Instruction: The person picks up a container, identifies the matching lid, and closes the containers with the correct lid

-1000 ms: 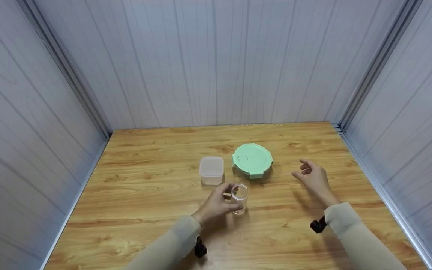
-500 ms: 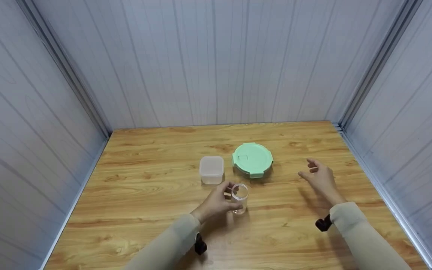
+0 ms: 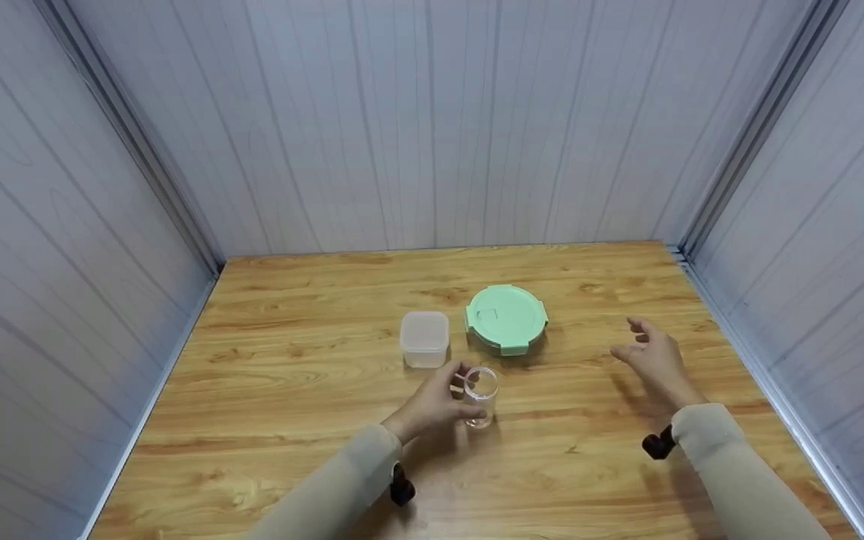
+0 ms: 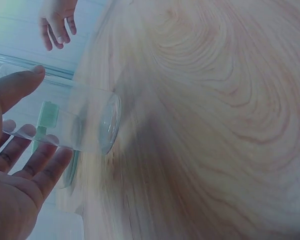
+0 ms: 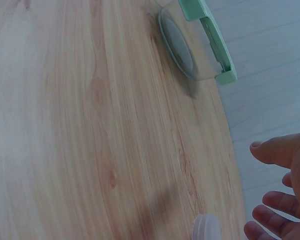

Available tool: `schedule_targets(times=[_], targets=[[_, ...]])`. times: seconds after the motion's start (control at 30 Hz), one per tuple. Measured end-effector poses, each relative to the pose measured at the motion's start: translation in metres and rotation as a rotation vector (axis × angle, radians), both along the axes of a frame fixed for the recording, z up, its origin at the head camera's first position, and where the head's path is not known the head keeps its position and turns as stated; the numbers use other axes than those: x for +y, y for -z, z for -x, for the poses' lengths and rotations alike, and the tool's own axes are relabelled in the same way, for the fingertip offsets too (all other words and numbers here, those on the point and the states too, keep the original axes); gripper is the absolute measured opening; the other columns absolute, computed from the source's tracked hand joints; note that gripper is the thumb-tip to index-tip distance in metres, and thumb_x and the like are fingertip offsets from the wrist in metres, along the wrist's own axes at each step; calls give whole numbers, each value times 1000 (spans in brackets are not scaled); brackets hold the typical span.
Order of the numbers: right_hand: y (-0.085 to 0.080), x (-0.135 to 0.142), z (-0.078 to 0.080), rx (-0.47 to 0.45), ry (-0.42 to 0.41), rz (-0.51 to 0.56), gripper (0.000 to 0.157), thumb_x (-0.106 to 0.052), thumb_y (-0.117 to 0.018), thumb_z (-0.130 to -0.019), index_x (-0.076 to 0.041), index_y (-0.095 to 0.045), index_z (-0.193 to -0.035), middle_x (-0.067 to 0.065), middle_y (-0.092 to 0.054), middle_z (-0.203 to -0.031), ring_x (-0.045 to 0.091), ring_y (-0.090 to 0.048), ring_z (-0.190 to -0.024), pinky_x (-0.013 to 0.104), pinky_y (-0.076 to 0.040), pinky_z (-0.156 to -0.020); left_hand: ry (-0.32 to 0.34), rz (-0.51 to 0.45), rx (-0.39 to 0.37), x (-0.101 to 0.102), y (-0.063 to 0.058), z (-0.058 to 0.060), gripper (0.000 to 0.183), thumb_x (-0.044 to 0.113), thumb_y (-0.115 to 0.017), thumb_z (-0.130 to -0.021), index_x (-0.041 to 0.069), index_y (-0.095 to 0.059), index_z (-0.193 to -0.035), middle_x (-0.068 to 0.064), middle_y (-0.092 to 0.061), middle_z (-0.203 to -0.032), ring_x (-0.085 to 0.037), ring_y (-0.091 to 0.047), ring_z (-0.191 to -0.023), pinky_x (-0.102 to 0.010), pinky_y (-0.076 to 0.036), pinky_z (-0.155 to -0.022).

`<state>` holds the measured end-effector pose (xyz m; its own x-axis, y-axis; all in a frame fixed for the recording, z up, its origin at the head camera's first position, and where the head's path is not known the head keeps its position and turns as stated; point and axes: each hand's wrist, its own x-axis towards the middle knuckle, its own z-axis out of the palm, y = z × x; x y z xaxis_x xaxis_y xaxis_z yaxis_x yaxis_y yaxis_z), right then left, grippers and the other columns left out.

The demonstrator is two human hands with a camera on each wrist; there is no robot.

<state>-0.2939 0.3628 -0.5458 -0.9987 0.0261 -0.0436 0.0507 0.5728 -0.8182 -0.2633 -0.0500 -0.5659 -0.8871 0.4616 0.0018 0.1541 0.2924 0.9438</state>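
A clear, open-topped jar (image 3: 480, 399) stands upright on the table. My left hand (image 3: 436, 405) holds it from the left, thumb on the near side and fingers behind; the left wrist view shows the thumb (image 4: 24, 84) and fingers (image 4: 42, 162) either side of its wall. Farther right, my right hand (image 3: 655, 363) hovers above the table with loosely bent fingers and holds nothing. A white round thing like a lid (image 5: 206, 228) shows below that hand in the right wrist view; the head view does not show it.
Behind the jar stand a square translucent container (image 3: 424, 339) and, to its right, a round glass container with a green clip lid (image 3: 507, 316). Pale panel walls (image 3: 432, 127) enclose the wooden table (image 3: 289, 390) at the back and both sides.
My right hand has moved to the right, away from the round green-lidded container. My left hand and the jar have stayed in place.
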Motion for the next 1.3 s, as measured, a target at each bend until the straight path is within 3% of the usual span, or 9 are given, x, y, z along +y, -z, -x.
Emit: schedule_targets(times=[0.2, 0.5, 0.63, 1.0, 1.3], targets=[[4, 9, -1, 14, 4, -62, 88, -30, -77, -103, 6, -30, -167, 38, -35, -167, 55, -38, -150, 67, -45, -117, 1, 25, -13, 0, -1, 2, 67, 9, -94, -81, 2, -59, -139, -17, -65, -130, -28, -64, -114, -43, -58, -102], [14, 22, -1, -37, -46, -127, 87, -25, -78, -102, 5, -28, -168, 38, -30, -168, 59, -31, -153, 73, -40, -119, 9, 21, 18, 0, 0, 2, 73, 2, -94, -80, 6, -58, -143, -15, -64, -130, -26, -63, -113, -39, -59, -99], [18, 27, -1, -63, -63, -148, 86, -23, -76, -103, 7, -28, -167, 39, -29, -168, 62, -30, -152, 74, -41, -118, 5, 13, -2, 0, 0, 0, 74, 2, -93, -79, 6, -57, -144, -14, -64, -131, -25, -63, -114, -40, -60, -100], [28, 43, 1, -61, -102, -202, 76, -19, -68, -107, 12, -29, -164, 43, -32, -165, 63, -37, -148, 72, -44, -117, -5, 17, -6, 1, -3, 0, 74, 3, -94, -79, 5, -57, -143, -16, -64, -133, -25, -63, -115, -45, -58, -104], [33, 51, 6, -100, -109, -189, 80, -22, -69, -107, 13, -25, -165, 44, -35, -162, 61, -43, -145, 69, -47, -115, -13, 16, -27, 1, -3, -1, 69, 4, -93, -81, 2, -57, -140, -18, -64, -134, -27, -63, -117, -47, -58, -105]])
